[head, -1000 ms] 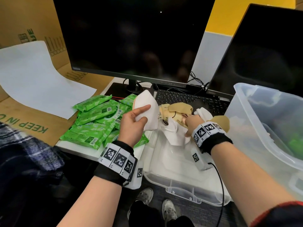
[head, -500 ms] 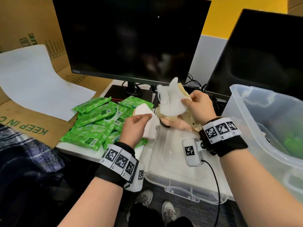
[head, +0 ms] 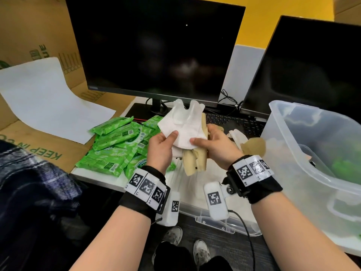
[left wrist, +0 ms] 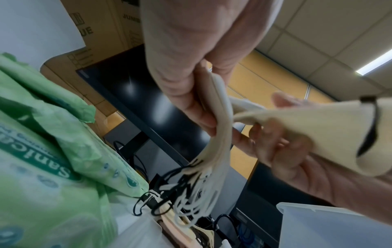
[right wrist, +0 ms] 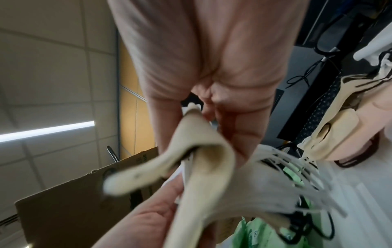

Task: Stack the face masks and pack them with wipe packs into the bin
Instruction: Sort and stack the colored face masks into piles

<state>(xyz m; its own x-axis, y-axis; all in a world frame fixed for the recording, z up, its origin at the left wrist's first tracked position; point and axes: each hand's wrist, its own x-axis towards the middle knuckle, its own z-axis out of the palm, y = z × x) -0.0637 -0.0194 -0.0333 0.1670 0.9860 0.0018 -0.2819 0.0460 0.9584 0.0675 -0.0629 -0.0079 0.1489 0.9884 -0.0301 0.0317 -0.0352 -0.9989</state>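
**Both hands gather a bundle of face masks above the bin lid**

The left hand (head: 160, 147) and the right hand (head: 214, 145) meet in front of the person, each with thumb on top and fingers curled beneath, pinching one bundle of face masks (head: 185, 132). White masks lie on top; beige ones hang below the hands, and their ear loops (left wrist: 191, 201) dangle in a tangle in the left wrist view. The bundle is held in the air over a clear bin lid (head: 205, 218) that lies at the near edge of the bench.

More loose masks (head: 252, 145) lie behind the right hand, near the keyboard (head: 240, 124). A heap of green wipe packs (head: 115, 147) lies on the left part of the bench, just beside the left hand. The clear bin (head: 312, 173) stands at the right edge, with something green showing through its wall. Two dark monitors (head: 156, 47) stand along the far edge.
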